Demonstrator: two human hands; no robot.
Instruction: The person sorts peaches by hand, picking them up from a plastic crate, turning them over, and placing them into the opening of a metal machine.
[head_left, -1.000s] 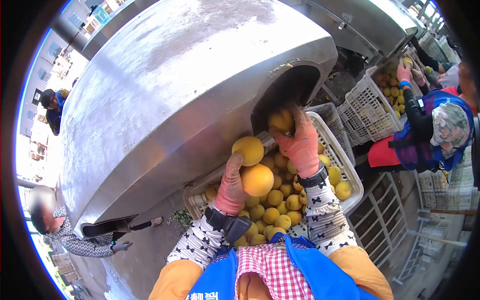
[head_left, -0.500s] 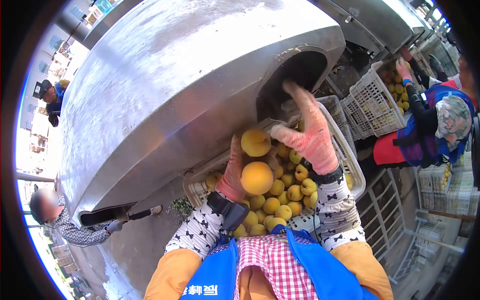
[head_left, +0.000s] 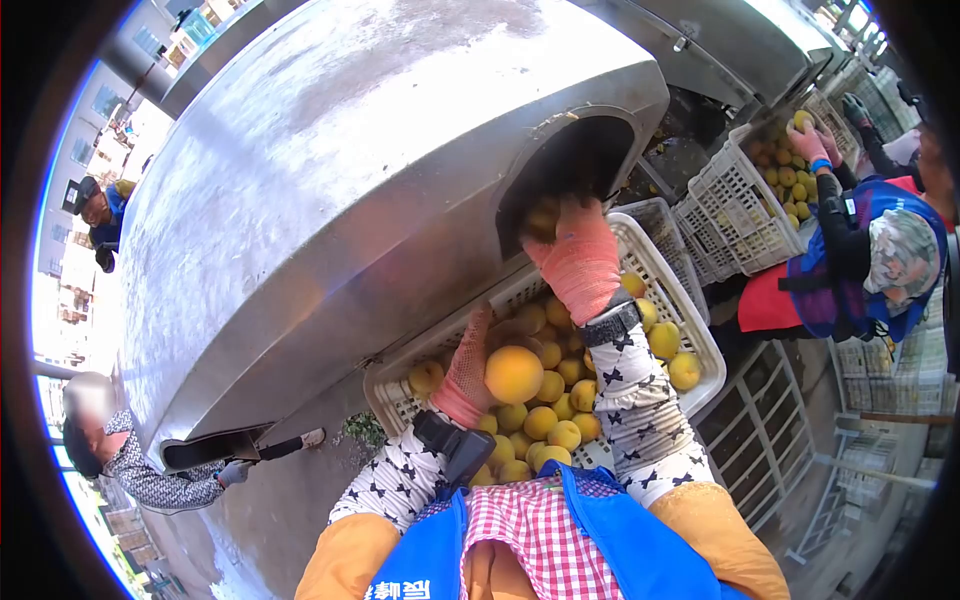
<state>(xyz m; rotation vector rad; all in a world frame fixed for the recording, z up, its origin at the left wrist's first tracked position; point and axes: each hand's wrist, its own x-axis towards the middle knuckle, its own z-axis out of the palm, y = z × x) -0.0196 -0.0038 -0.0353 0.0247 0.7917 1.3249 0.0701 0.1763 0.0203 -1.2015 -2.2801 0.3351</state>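
While cupped, peach [head_left: 514, 373] rests against left fingers [head_left: 479, 332].

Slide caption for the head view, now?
Gloved right hand reaches into the steel machine's opening while left hand holds a yellow fruit above the white crate.

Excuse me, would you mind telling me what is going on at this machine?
A person in pink gloves stands over a white crate of yellow fruit. The left hand grips one large fruit above it. The right hand reaches into the dark opening of the big steel machine, beside another fruit; its fingers are hidden, so its grip is unclear. To the right, another worker handles fruit at a second crate.
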